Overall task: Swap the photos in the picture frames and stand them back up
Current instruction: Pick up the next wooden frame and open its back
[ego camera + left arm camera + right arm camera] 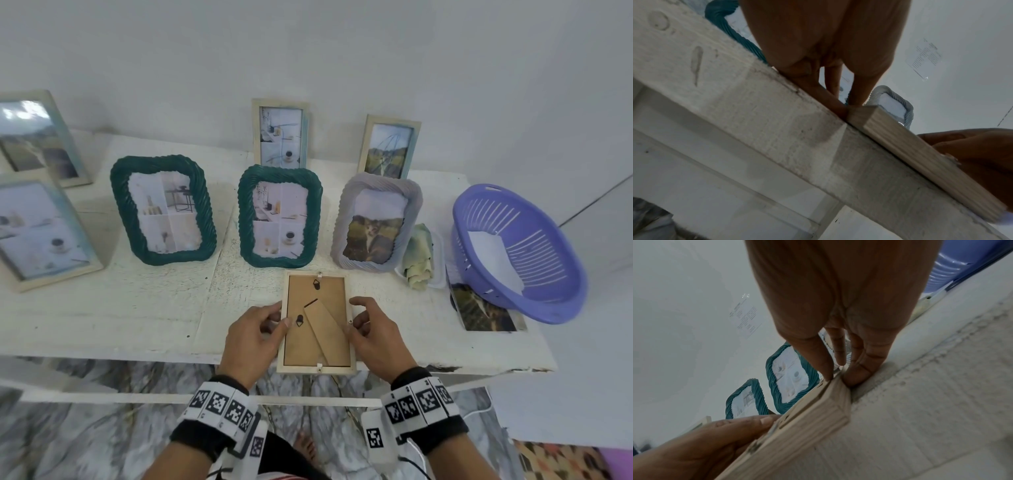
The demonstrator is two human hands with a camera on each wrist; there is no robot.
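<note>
**K:** Fingers status? Both hands on the small pale wooden picture frame (317, 322), lying face down at the near edge of the white painted wooden table (137, 315), brown backboard and folded stand up. Left hand (255, 337): thumb on the backboard by a black turn clip, fingers curled against the left rail. Right hand (375, 337): thumb and fingers (857, 371) pinching the right rail, index lifted clear.

**M:** Surface, room?

**K:** Tabletop rough and chipped, plain white wall behind, marbled floor below.

**M:** Counts?

**K:** Seven standing frames: two dark green rope-pattern frames (163, 209) (280, 216), one grey ribbed frame (376, 222), four pale wooden ones, two at far left (41, 233), two at the back (280, 133). One purple slotted plastic basket (517, 253) at right, white paper inside. One loose landscape photo print (486, 310) flat beside it, partly under the rim. One crumpled greenish cloth (419, 257) on a white tray, beside the grey frame.
</note>
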